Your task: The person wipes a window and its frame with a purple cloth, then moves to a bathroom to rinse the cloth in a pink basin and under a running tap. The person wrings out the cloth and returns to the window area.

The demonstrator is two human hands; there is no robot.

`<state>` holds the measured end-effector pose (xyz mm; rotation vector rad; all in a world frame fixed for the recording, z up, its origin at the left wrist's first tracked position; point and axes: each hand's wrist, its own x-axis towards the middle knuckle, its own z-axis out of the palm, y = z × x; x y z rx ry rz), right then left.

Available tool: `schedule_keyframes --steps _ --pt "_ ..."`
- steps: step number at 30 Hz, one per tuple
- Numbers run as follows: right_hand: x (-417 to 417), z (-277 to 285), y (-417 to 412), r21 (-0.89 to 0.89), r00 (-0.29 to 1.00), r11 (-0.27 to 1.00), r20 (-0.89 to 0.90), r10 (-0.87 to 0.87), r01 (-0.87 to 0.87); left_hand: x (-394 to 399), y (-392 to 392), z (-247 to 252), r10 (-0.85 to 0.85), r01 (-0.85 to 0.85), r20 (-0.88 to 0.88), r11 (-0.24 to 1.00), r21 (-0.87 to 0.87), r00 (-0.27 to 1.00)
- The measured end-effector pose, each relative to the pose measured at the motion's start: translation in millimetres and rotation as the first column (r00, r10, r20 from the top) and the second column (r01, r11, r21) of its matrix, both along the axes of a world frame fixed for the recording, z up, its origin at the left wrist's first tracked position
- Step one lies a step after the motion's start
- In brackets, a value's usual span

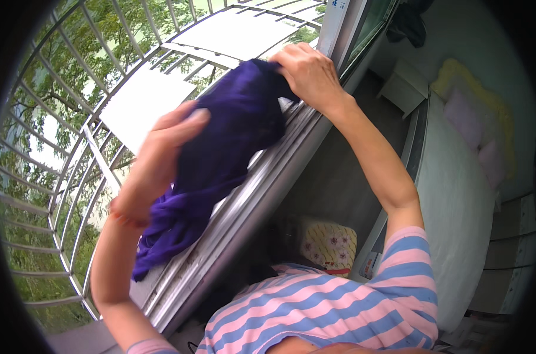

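A dark purple cloth (232, 128), probably a garment, lies bunched and stretched over the aluminium window track (250, 181). My right hand (310, 75) pinches its upper end beside the upright window frame. Along the cloth's left edge is my left hand (157, 152), blurred, its thumb over the fabric; whether the fingers grip it I cannot tell. A red bracelet (128, 217) circles my left wrist. The lower end of the cloth hangs in folds below that wrist, on the outer side of the track.
A curved metal window cage (86, 128) with pale panels (148, 104) stands outside, trees behind it. The sliding window's frame (334, 35) rises by my right hand. Indoors are a flower-patterned cushioned seat (330, 245), a bed (454, 221) and a white bedside table (403, 86).
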<state>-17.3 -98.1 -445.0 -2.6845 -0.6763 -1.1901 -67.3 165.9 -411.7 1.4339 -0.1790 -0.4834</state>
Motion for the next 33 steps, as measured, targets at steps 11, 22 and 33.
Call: schedule_keyframes --steps 11,22,33 --pt "-67 -36 -53 0.325 0.994 0.946 -0.101 0.049 -0.014 88 -157 -110 -0.591 -0.251 0.759 0.718 0.649 0.273" --pt "-169 -81 -38 0.533 0.946 0.824 -0.324 -0.011 0.192 98 -153 -131 -0.502 -0.159 0.805 0.809 0.566 0.316" --pt "-191 -89 -12 0.548 0.958 0.82 -0.287 -0.003 0.167 54 -134 -105 -0.593 -0.399 0.782 0.681 0.614 0.193"
